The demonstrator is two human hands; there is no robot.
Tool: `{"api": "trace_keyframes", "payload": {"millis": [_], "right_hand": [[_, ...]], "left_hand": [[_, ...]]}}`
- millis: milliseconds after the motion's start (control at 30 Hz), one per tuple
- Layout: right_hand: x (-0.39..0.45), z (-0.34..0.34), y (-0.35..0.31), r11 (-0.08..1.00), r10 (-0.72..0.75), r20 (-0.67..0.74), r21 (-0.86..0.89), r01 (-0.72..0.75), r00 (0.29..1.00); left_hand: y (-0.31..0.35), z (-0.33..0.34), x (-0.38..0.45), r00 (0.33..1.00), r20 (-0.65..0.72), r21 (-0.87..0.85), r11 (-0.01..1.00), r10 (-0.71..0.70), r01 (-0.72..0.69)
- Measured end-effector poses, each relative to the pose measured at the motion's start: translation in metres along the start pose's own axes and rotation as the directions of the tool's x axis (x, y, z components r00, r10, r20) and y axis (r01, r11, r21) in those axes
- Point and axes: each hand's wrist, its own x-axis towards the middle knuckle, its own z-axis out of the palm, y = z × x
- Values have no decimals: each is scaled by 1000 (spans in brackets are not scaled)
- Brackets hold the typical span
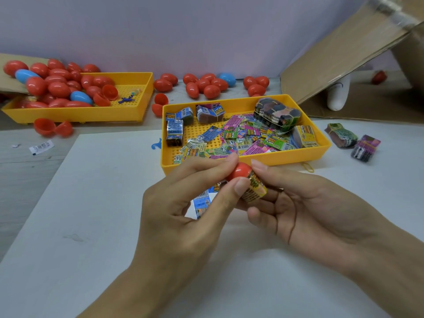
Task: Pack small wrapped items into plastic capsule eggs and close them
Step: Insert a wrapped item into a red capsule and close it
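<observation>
Head view: left hand (pixel 183 203) pinches a red egg half (pixel 238 172) between thumb and fingers; right hand (pixel 305 203) grips a yellow wrapped packet (pixel 254 189) against its mouth. At twelve o'clock, a yellow tray (pixel 247 161) of packets sits on the desk (pixel 91 226).

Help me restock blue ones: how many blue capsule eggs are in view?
3: two blue eggs in the left tray's pile, one among red eggs behind the near tray. More may be buried.

Two bare forearms in shot, no sleeves, no rings, no watch; left hand (pixel 183 203) and right hand (pixel 305 203) both with short, plain, unpainted nails.
</observation>
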Motion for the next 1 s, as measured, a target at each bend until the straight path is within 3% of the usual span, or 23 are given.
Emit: {"api": "trace_keyframes", "payload": {"millis": [267, 700, 867, 1000], "right_hand": [[0, 0, -1, 1000, -13, -54, -19, 12, 998], [0, -1, 0, 1000, -24, -4, 3, 24, 1000], [-2, 1, -1, 995, -26, -36, -94, 23, 999], [-1, 0, 2, 940, -186, -61, -302, 159, 981]], "left_hand": [[1, -1, 2, 997, 52, -29, 998, -59, 61], [-3, -1, 0, 998, 43, -61, 997, -50, 53], [-6, 0, 0, 997, 55, -86, 994, -58, 63], [-1, -1, 0, 986, 74, -115, 981, -149, 157]]}}
